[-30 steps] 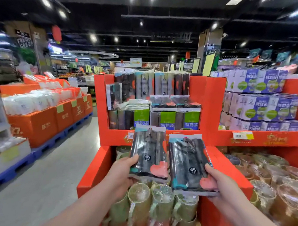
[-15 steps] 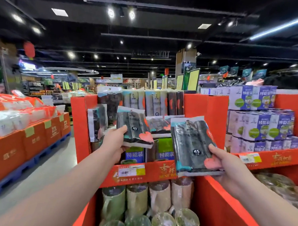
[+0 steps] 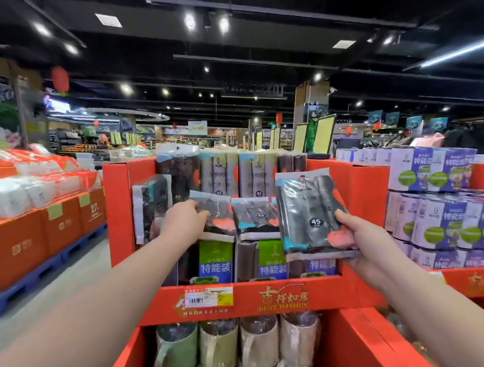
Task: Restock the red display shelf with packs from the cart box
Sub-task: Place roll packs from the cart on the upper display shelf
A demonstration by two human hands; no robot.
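Bright, even store light comes from ceiling spotlights (image 3: 189,21) and a strip light (image 3: 463,50) that bloom with glare against the dark ceiling (image 3: 269,45). Shadows are soft. Plastic on the nearer pack (image 3: 311,214) shows pale sheen. Wide-angle distortion stretches the forearms (image 3: 91,301) at the lower corners; the far aisles (image 3: 182,136) are blurred.

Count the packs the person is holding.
2. The left pack is gripped by the left hand inside the red shelf; the right pack is gripped by the right hand, up in front of the shelf.
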